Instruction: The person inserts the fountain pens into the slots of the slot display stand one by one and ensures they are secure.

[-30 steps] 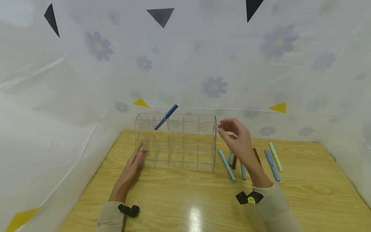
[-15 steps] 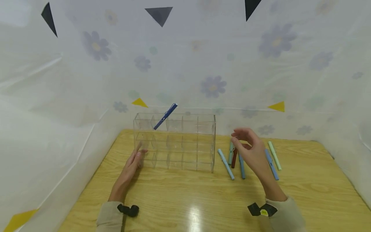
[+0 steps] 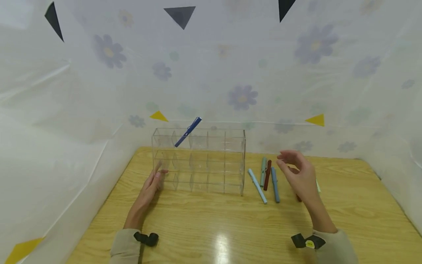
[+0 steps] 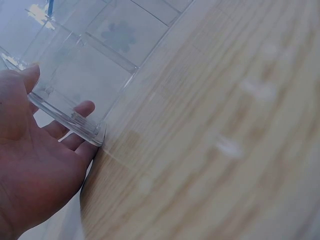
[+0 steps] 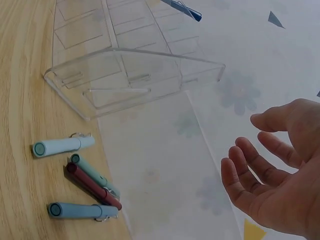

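One dark blue pen [image 3: 188, 132] pokes out of a clear organizer [image 3: 215, 172], ahead and right of the person's left hand [image 3: 148, 189], which grips the organizer's side. The right hand [image 3: 298, 178] hovers, loosely curled round just air. Left of it I'm seeing a pale blue pen [image 3: 257, 186], green pen [image 3: 263, 172], dark red pen [image 3: 267, 175] and gray-blue pen [image 3: 275, 185] on the wood table [image 3: 197, 227].

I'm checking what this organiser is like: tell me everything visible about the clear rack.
The clear rack looks like transparent plastic, three tiers high, with thin dividers making compartments. It stands upright on the wood-grain table, left of the loose pens in the head view. A dark blue pen leans in its top tier, poking above the rim. The left hand holds its left end.
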Motion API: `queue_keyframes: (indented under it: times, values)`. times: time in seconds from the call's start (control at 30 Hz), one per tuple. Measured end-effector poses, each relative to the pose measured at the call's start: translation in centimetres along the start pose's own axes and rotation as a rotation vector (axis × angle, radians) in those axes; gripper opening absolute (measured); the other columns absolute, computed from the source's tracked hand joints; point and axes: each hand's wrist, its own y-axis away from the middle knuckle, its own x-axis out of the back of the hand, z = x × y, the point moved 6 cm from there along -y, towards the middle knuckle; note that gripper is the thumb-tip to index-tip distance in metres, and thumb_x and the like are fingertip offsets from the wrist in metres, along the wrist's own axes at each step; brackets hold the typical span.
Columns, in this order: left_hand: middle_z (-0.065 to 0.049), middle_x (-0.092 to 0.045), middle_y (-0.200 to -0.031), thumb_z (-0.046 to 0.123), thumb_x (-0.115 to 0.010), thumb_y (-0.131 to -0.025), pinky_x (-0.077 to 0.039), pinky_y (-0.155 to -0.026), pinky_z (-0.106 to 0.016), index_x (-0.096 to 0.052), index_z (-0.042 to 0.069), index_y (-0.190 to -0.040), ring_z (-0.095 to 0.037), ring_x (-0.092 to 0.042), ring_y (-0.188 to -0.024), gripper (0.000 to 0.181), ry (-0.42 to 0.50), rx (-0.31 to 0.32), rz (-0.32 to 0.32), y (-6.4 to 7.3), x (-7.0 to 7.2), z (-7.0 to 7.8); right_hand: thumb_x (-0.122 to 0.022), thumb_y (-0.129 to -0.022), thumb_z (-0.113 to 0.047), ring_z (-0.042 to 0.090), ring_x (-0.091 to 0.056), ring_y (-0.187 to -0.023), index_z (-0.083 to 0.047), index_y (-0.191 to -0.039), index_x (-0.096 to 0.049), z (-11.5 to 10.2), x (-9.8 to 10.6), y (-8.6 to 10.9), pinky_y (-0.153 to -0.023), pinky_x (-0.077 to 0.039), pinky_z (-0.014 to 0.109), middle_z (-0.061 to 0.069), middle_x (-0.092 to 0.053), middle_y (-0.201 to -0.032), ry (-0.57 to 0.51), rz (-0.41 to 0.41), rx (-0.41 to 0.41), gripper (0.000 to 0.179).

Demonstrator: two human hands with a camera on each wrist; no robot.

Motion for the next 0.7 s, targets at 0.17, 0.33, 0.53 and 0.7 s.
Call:
queue_keyframes:
  times: [0.17,0.33,0.53,0.7]
  values:
    - [-0.027,-0.044,-0.151,0.029,-0.026,-0.116,-0.019,-0.112,-0.057,-0.013,0.019,-0.167,-0.042,-0.030,-0.145,0.053,0.000,-0.013,0.003,0.0,0.0,0.1,-0.069,-0.099,-0.006,0.003,-0.063,-0.101,-0.001,-0.129,-0.064,1.2,1.3,0.0,-0.078,-0.052,0.015,0.014,-0.069,-0.114,0.022,0.040,-0.043,0.031]
    - [-0.026,-0.044,-0.152,0.031,-0.026,-0.116,-0.026,-0.108,-0.026,-0.013,0.021,-0.167,-0.040,-0.032,-0.145,0.054,0.011,0.004,0.000,0.0,0.0,0.2,-0.069,-0.099,-0.010,0.003,-0.063,-0.100,-0.003,-0.130,-0.064,2.5,2.5,0.0,-0.078,-0.051,0.014,0.011,-0.069,-0.115,0.050,0.081,-0.086,0.032]
    - [-0.025,-0.044,-0.152,0.031,-0.027,-0.116,-0.028,-0.102,-0.019,-0.014,0.021,-0.167,-0.039,-0.033,-0.144,0.054,0.020,0.010,0.004,0.0,0.0,0.2,-0.070,-0.099,-0.013,0.003,-0.063,-0.097,-0.002,-0.129,-0.064,4.6,3.5,-0.1,-0.077,-0.049,0.011,0.015,-0.069,-0.116,0.105,0.116,-0.120,0.032]
    - [-0.023,-0.044,-0.152,0.032,-0.027,-0.115,-0.028,-0.101,-0.019,-0.014,0.022,-0.167,-0.038,-0.033,-0.143,0.054,0.012,0.019,0.006,0.1,0.0,0.2,-0.070,-0.099,-0.014,-0.002,-0.061,-0.093,-0.001,-0.127,-0.064,6.5,4.2,0.1,-0.073,-0.049,0.010,0.007,-0.071,-0.111,0.155,0.139,-0.177,0.031]
